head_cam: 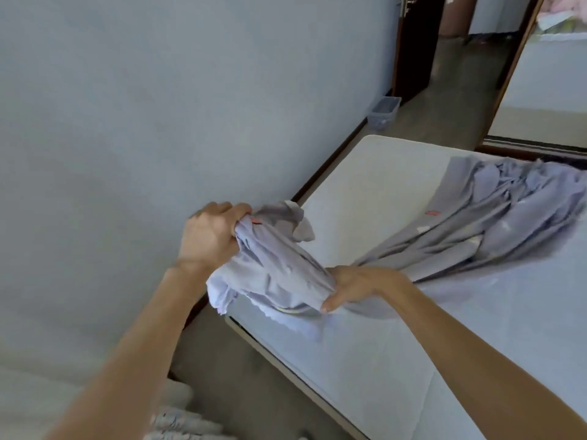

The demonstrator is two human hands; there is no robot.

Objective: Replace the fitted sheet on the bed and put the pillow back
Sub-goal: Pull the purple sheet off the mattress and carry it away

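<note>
A lilac-grey fitted sheet (476, 230) lies bunched and twisted across the bare white mattress (365, 192), trailing toward the far right. My left hand (209, 233) grips one gathered end of the sheet, raised near the wall beside the bed's left edge. My right hand (359, 287) holds the same bundle lower down, just above the mattress, with the thumb under the cloth. A stretch of sheet hangs between the two hands. No pillow is in view.
A pale grey wall (158, 122) runs close along the bed's left side, leaving a narrow strip of floor (241, 376). A clear plastic bin (384, 112) stands by the wall beyond the bed. A dark doorway (419, 46) and a mirrored panel (546, 90) lie farther off.
</note>
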